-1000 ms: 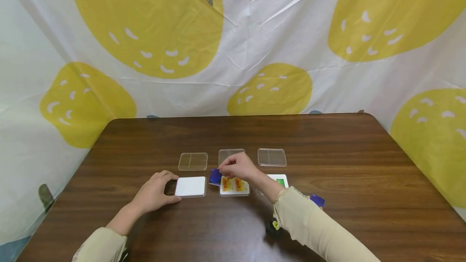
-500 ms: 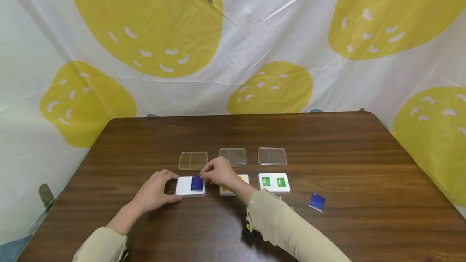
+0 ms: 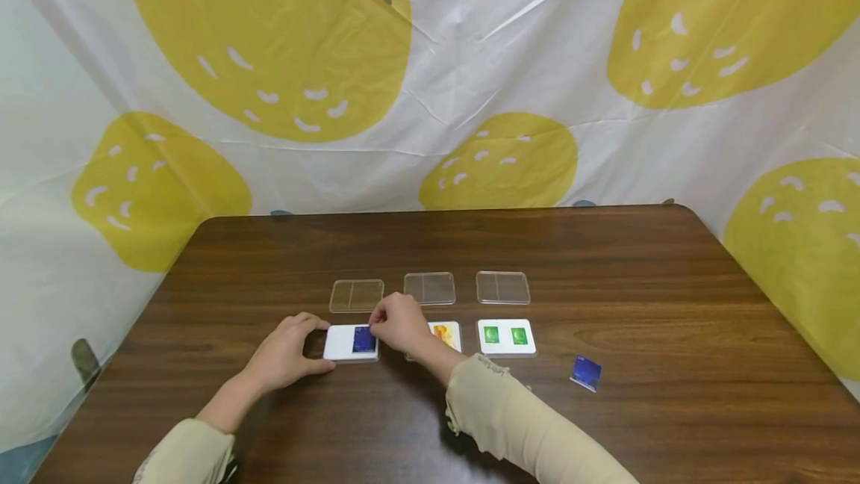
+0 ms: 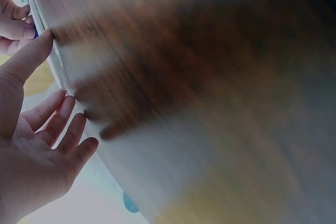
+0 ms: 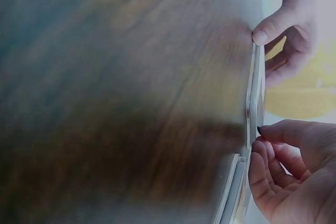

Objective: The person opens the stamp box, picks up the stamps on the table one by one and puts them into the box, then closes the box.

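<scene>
My right hand (image 3: 399,323) pinches the right edge of a small blue square card (image 3: 364,339) between thumb and fingers. The card lies over the right half of a flat white box (image 3: 338,343). Beside the box's left end is my left hand (image 3: 287,353), its relaxed thumb and fingers spread and touching the near and far left corners. In the left wrist view, the left thumb (image 4: 37,56) meets the box edge. From the right wrist view, the right fingertips (image 5: 265,132) show at the rim, with only a dark bit of the card visible.
A box with orange pictures (image 3: 445,332) sits partly under the right forearm. To its right lies a box with two green pictures (image 3: 507,337). Another blue card (image 3: 587,373) lies farther right. Behind are three clear lids (image 3: 356,296) in a row on the wooden table (image 3: 269,252).
The right hand has carried the blue card left from above the middle box onto the left white box, uncovering the green box. The left hand stays put.
</scene>
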`<state>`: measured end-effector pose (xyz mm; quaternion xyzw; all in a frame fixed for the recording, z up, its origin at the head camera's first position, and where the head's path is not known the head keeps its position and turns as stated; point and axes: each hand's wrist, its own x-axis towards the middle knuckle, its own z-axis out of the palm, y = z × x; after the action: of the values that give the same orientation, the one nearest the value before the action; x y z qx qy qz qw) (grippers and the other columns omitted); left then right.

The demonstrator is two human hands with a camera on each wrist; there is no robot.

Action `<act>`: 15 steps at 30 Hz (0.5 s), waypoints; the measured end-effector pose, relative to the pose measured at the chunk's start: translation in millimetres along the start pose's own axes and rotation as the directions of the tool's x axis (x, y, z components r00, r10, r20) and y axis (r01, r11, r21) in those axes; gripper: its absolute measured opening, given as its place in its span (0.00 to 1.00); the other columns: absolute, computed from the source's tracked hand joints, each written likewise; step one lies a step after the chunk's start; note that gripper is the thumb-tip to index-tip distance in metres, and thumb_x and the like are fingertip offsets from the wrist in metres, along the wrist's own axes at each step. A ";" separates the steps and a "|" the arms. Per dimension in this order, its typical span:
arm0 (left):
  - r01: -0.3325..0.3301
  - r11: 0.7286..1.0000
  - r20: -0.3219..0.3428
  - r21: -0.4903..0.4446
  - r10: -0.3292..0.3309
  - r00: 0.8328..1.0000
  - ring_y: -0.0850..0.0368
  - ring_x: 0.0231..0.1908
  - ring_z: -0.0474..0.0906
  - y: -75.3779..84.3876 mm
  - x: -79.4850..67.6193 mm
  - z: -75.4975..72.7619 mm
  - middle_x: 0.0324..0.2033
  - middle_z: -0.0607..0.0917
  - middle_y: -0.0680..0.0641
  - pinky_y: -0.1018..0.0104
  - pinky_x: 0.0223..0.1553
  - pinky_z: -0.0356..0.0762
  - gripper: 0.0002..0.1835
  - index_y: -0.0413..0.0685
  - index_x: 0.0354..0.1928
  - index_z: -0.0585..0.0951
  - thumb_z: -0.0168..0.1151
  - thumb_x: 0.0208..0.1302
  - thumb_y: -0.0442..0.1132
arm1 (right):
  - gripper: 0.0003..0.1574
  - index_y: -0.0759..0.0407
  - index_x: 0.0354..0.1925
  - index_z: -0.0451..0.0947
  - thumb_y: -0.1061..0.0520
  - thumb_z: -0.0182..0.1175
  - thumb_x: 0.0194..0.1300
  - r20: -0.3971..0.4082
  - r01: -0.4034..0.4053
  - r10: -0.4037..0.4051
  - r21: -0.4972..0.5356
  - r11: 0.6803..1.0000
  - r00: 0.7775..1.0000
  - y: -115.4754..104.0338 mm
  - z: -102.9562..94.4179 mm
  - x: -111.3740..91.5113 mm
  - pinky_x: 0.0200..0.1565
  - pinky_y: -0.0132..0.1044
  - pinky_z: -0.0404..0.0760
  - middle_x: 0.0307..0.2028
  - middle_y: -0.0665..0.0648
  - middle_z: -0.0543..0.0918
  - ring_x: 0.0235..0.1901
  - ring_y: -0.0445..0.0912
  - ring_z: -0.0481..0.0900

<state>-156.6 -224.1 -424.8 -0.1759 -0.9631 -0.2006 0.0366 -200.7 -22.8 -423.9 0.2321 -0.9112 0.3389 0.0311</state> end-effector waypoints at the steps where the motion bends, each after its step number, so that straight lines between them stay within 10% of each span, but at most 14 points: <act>1: 0.000 1.000 -0.001 -0.001 0.000 1.000 0.46 0.45 0.72 -0.2 -0.1 0.1 0.40 0.79 0.46 0.51 0.46 0.70 0.28 0.40 0.43 0.78 0.74 0.38 0.47 | 0.04 0.58 0.19 0.82 0.64 0.62 0.43 0.001 -0.001 0.001 -0.007 1.000 1.000 -0.3 0.4 0.1 0.24 0.25 0.68 0.16 0.49 0.80 0.18 0.37 0.71; 15: -0.011 1.000 -0.004 -0.004 0.011 1.000 0.45 0.45 0.72 -0.5 -0.5 0.4 0.40 0.79 0.45 0.51 0.47 0.70 0.28 0.40 0.43 0.78 0.74 0.39 0.47 | 0.03 0.57 0.17 0.81 0.64 0.63 0.42 0.008 0.012 -0.011 -0.077 0.997 1.000 -3.8 1.5 1.1 0.25 0.26 0.69 0.16 0.48 0.80 0.19 0.39 0.74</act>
<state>-156.3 -224.5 -425.4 -0.1807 -0.9616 -0.2027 0.0394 -199.9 -26.6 -422.5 0.2374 -0.9223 0.3024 0.0384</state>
